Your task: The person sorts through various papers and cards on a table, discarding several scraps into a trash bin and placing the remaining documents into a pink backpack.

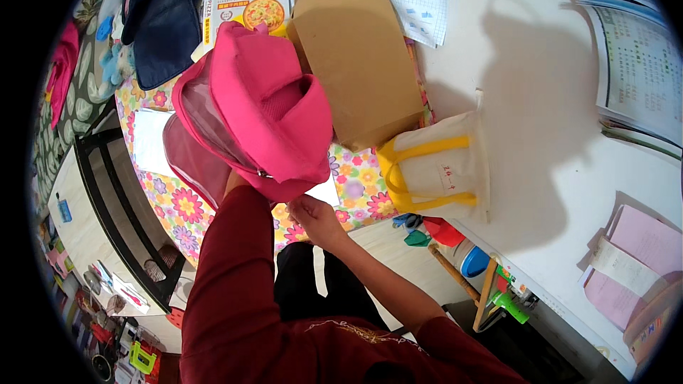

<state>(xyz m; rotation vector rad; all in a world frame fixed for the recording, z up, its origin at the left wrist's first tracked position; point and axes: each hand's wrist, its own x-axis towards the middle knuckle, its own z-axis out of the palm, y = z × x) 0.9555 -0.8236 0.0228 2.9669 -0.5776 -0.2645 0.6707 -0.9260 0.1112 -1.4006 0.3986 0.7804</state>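
Note:
A bright pink backpack (245, 99) stands tilted on a flower-patterned tablecloth (359, 178), with its zipped side open and a grey-pink lining showing. My left forearm, in a dark red sleeve, reaches into the lower side of the bag. Only the wrist of my left hand (236, 182) shows; its fingers are hidden behind the pink fabric. At the bag's near lower edge, the fingers of my right hand (311, 217) are curled together against the backpack. White paper (326, 190) lies partly under the bag, beside that hand.
Right of the backpack lie a brown cardboard piece (359, 57) and a cream tote bag with yellow handles (441, 171). Behind it are a pizza box (245, 11) and a dark blue bag (167, 39). Books (637, 64) are stacked on the white desk (526, 192). A black chair frame (117, 185) stands left.

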